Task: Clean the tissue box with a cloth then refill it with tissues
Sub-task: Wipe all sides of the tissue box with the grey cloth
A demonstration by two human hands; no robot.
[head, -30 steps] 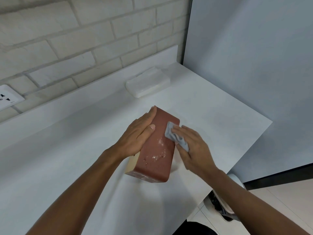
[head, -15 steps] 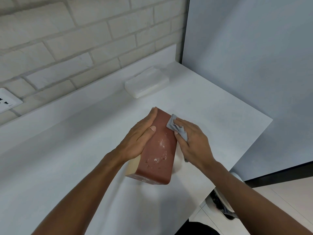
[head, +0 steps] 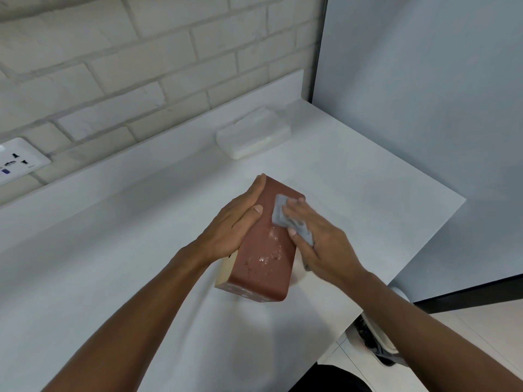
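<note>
1. Counter (head: 141,250): bears the tissue box (head: 263,258), which looks stiff, light and wet-speckled, so probably slippery.
2. Tissue pack (head: 253,138): soft, by the wall.
3. Left hand (head: 235,224): flat, bracing the box's long side, the best hold.
4. Right hand (head: 325,244): pinches the limp cloth (head: 280,210) on top.

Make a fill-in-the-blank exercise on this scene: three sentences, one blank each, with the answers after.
1. The right hand holds a grey ____ against the box.
2. The box is steadied by the ____ hand.
3. The tissue pack lies by the wall built of white ____.

Missing words: cloth; left (the left hand); bricks.
</note>
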